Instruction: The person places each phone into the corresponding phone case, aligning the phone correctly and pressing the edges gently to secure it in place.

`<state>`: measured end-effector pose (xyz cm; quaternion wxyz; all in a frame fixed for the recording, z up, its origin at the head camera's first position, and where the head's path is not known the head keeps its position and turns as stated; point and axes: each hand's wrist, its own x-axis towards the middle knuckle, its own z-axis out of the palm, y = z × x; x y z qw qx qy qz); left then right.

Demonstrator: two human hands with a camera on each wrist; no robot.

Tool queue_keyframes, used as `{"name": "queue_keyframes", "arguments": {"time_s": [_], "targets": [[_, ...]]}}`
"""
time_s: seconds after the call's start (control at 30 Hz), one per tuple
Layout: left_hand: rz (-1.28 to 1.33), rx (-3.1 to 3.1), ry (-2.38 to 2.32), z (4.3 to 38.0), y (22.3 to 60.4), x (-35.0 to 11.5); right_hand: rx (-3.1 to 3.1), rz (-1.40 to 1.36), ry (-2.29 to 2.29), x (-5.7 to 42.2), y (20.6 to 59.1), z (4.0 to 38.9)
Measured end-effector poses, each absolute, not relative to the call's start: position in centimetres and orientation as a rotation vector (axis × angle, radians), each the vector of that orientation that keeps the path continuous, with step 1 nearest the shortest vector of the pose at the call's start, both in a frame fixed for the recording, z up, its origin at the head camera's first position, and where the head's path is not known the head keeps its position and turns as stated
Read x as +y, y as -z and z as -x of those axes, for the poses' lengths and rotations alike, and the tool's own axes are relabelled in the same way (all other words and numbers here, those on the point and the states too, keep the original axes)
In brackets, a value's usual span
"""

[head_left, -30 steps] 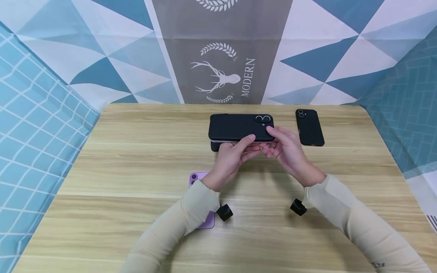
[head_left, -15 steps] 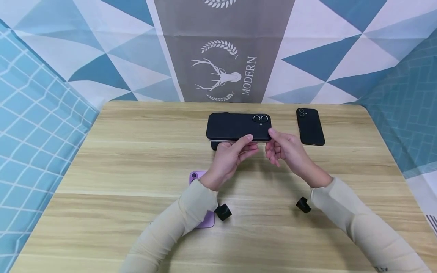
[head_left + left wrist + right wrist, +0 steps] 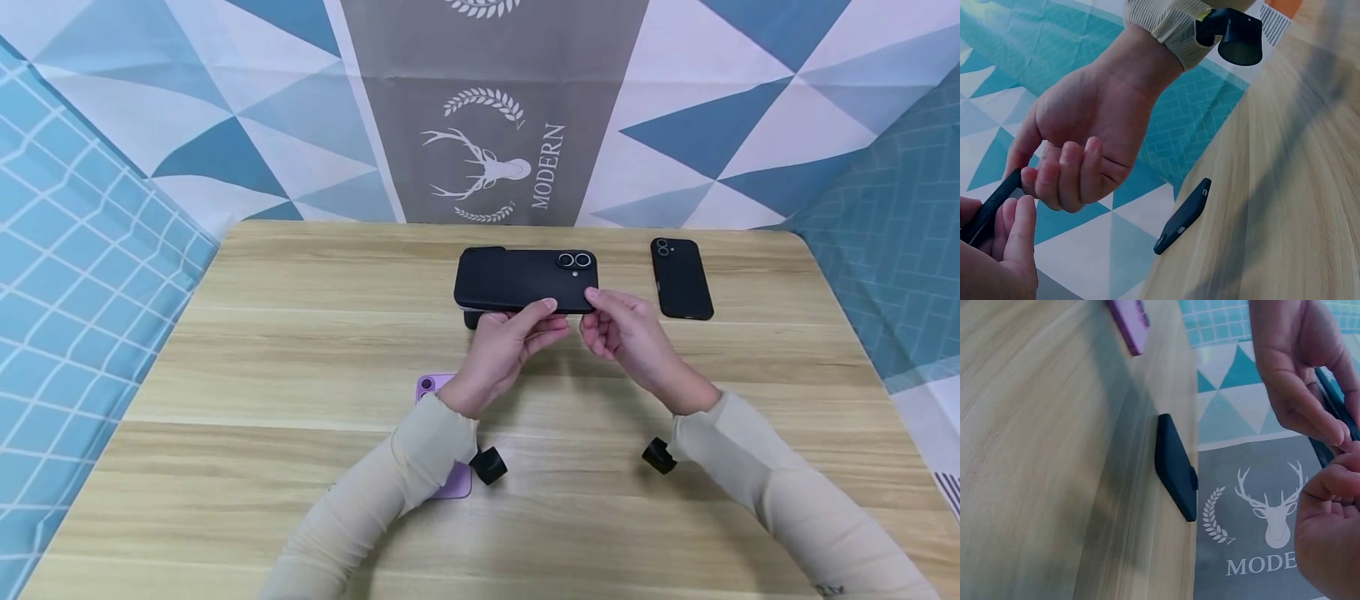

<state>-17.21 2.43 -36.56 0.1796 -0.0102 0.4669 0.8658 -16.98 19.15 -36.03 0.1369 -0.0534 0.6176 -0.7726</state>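
Both hands hold a phone in a black case (image 3: pixel 517 279) above the far part of the table, its back and two-ring camera facing up. A pale strip shows along its near edge at the left end. My left hand (image 3: pixel 504 350) grips it from the near side, thumb on top and fingers beneath. With its thumb on the near right corner, my right hand (image 3: pixel 637 342) pinches the case; its other fingers are curled under. Below the held phone, a second black phone (image 3: pixel 1174 465) lies on the table, mostly hidden in the head view.
Another black phone (image 3: pixel 682 279) lies at the back right of the wooden table (image 3: pixel 262 350). A purple phone (image 3: pixel 453 483) lies under the left forearm, partly covered. Patterned cloth (image 3: pixel 480 125) hangs behind the table's far edge.
The right hand's fingers have drawn apart from the left hand's, and its thumb works at the corner. The pale strip along the near edge has shortened to the left end.
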Motion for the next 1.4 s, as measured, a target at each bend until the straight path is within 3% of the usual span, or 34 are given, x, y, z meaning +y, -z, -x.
{"name": "queue_keyframes", "arguments": {"time_s": [0.4,0.97,1.4], "targets": [[-0.085,1.393,-2.348,17.1,36.6,2.1,1.718,0.198,2.23,18.4,36.0,16.6],[0.15,1.405,-2.468,18.1,36.2,-0.4,1.739,0.172,2.363,20.4,35.9,16.8],[0.076,1.22,-2.496,17.7,36.3,0.3,1.573,0.056,2.284,18.4,36.5,17.4]]}}
